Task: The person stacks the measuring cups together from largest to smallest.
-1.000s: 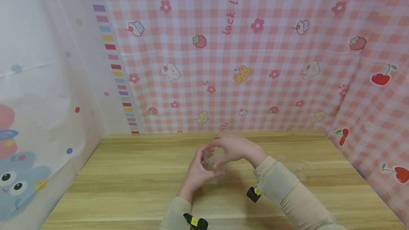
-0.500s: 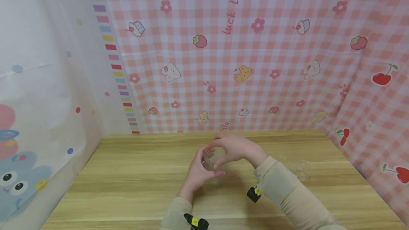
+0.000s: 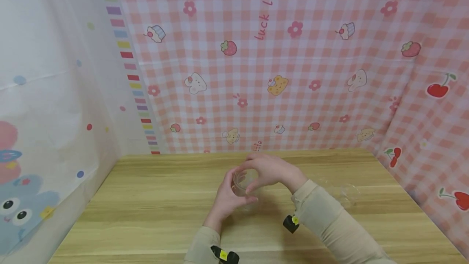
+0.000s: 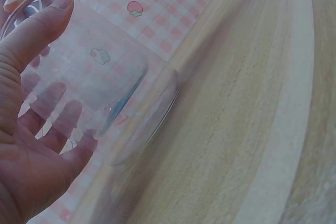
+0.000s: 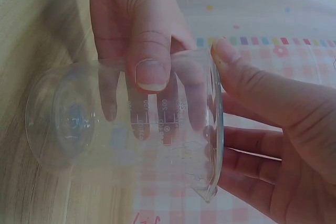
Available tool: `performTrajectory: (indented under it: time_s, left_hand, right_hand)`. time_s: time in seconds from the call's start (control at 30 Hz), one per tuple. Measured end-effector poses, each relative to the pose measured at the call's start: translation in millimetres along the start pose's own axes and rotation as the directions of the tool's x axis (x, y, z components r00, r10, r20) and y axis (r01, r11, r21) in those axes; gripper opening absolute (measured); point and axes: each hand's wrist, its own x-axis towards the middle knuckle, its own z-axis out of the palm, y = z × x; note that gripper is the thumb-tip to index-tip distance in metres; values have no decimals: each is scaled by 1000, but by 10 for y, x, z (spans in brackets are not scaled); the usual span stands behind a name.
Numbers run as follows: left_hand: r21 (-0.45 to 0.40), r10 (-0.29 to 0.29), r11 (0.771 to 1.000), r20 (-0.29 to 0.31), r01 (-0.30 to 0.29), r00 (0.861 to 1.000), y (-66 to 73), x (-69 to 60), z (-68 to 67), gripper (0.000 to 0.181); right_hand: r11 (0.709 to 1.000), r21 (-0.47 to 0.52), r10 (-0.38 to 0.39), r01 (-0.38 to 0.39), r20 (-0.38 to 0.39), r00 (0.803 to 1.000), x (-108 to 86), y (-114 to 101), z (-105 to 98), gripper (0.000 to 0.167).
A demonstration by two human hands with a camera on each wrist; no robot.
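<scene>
A clear glass beaker point(image 5: 126, 171) with printed graduations and a pouring spout stands between both hands near the middle of the table. Inside it a second, smaller glass bottom point(image 4: 123, 98) shows above the outer one, which looks like a smaller beaker nested within. My left hand point(image 3: 228, 199) grips the beaker's side, thumb across the front and fingers round the back. From above, my right hand point(image 3: 269, 170) holds the rim between thumb and fingers. Which of the two rims it grips I cannot tell.
More clear glassware point(image 3: 349, 194) sits on the wooden table point(image 3: 154, 207) to the right, partly behind the right forearm, its shape hard to make out. A pink checked cloth point(image 3: 249, 64) hangs along the back, with further cloths at both sides.
</scene>
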Motion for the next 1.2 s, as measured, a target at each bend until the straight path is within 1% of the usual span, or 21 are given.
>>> performTrajectory:
  time_s: [0.37,0.57,0.7,0.77,0.93,1.0,1.2]
  left_hand:
    - [-9,-15,1000,-1,15,1000,14,-7,-3,89]
    - [-9,-8,1000,-1,8,1000,12,-6,-4,88]
    - [-12,-17,1000,-6,17,1000,21,-7,1,88]
    - [-17,-24,1000,-6,24,1000,56,-13,5,88]
    - [-32,-19,999,4,20,1000,308,-74,-12,85]
    - [-31,-22,999,7,22,1000,386,-97,-20,84]
    - [-27,-37,999,5,37,999,391,-98,-17,84]
  right_hand:
    - [1000,-6,-4,4,-3,1000,7,-26,1,58]
    - [1000,-8,-5,5,-2,1000,7,-51,-3,57]
    - [1000,-8,-4,4,-5,1000,-1,-76,-4,55]
    - [1000,-11,-4,4,-8,1000,-6,-84,-5,55]
    - [1000,-14,-3,3,-11,1000,-9,-96,-3,55]
    - [1000,-14,-1,1,-8,1000,-7,-100,-3,55]
    - [1000,-14,5,-5,-1,1000,7,-85,12,55]
